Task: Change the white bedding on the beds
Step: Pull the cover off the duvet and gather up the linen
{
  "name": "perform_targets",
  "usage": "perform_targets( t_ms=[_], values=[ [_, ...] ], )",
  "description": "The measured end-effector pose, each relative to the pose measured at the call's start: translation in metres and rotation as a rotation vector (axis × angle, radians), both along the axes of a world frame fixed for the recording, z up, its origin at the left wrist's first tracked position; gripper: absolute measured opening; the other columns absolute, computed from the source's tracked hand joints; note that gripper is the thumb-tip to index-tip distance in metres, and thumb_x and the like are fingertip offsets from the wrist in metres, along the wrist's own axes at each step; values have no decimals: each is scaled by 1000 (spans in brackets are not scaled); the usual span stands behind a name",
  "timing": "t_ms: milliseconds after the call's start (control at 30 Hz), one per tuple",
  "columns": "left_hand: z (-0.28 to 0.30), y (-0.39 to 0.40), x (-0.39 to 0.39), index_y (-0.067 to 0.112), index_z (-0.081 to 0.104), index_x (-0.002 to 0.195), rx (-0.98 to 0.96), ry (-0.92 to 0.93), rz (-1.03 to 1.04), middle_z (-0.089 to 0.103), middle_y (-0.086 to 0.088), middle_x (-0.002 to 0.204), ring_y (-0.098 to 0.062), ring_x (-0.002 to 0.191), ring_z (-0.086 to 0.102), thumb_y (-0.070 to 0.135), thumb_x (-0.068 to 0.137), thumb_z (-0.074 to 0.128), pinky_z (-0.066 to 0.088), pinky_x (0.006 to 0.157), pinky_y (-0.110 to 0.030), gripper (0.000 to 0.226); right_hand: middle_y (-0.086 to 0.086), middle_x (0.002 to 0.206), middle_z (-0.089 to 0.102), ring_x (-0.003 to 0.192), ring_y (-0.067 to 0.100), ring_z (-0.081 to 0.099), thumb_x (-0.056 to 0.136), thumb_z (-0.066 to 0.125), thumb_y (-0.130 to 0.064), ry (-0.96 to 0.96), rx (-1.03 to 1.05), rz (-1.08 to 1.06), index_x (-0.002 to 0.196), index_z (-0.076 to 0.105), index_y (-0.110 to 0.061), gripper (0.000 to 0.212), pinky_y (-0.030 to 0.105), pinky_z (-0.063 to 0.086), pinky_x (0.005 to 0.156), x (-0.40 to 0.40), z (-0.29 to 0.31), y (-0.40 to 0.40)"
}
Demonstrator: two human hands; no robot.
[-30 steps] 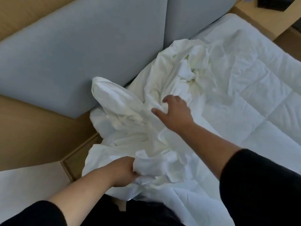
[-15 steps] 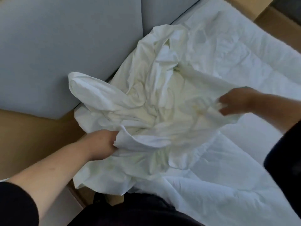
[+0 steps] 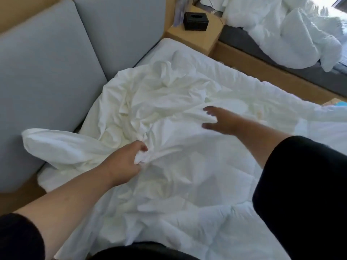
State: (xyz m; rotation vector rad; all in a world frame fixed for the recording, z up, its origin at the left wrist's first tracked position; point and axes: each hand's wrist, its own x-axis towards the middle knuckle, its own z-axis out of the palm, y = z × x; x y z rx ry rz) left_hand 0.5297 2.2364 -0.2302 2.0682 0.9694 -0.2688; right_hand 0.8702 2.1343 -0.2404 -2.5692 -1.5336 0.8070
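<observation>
Left hand [image 3: 123, 162] fingers bunched tight on white sheet [image 3: 169, 113]; right hand [image 3: 221, 120] fingers spread apart, over sheet, holding nothing

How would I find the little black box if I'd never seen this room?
Look past the grey padded headboard to the wooden bedside stand between the two beds. The black box sits on top, with an oval slot in its lid. It is the only dark, hard-edged thing among all the white bedding.
</observation>
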Motion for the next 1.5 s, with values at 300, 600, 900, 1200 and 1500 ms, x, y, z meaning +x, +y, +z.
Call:
perform_targets(
  t_ms=[300,600,900,1200,1500],
  values=[
    [-22,-9,-63,28,47,133,287,14,44,45,5,125,-18,102,55,-2,86,47,49,81,-31,56,2,81,56,77,30,56,97,55,-26,152,98,345,113,50,-17,19,34,38,63,-206,-22,30],
    [-25,30,-242,12,65,81,466,335,606,50,-9,85,-37,83,51,-2,80,52,41,68,-38,19,7,92,65,81,31,57,93,47,-19,-272,99,-39,109,55,-31,22,36,44,68,-69,32,22],
    [75,0,-237,37,63,95,74,-349,899,69,7,88,-17,83,63,31,92,56,51,75,-39,10,-2,154,42,141,21,39,80,66,-64,10,76,559,155,23,-34,91,46,23,120,-281,22,49],
    [130,-47,-263,35,53,92,208,-135,615,62,14,84,0,76,57,35,80,80,40,61,-19,29,-1,116,63,107,22,56,95,58,-27,251,437,701,121,59,-20,27,34,46,90,-418,53,60],
    [56,-39,-296,20,59,116,448,353,431,65,-4,109,-26,100,63,25,89,58,49,78,-34,27,-9,67,53,65,13,48,93,48,-24,242,461,774,88,58,-20,12,32,37,59,-434,140,48]
  ],
)
